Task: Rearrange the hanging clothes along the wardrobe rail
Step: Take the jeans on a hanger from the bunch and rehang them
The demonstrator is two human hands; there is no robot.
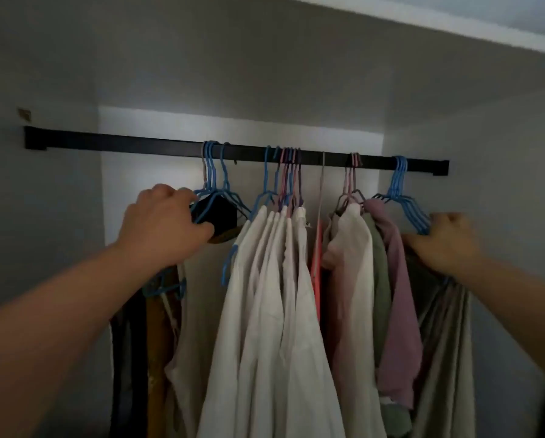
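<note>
A black rail [132, 146] runs across the wardrobe with clothes hanging from its right two thirds. My left hand [163, 222] grips the shoulders of the leftmost blue hangers [212, 172], which carry dark and brown garments [138, 343]. In the middle hang several white shirts [274, 311] on blue and pink hangers. To their right hang a pale pink top [350, 279], a green garment [381, 295] and a mauve top [402, 311]. My right hand [444, 241] holds the rightmost blue hangers [402, 188], where grey-beige cloth [444, 358] hangs.
The rail's left third [107, 143] carries no hangers. Grey side walls [43, 216] close in on both sides and a white shelf edge [454, 33] runs overhead. A thin red item [317, 263] hangs between the white and pink groups.
</note>
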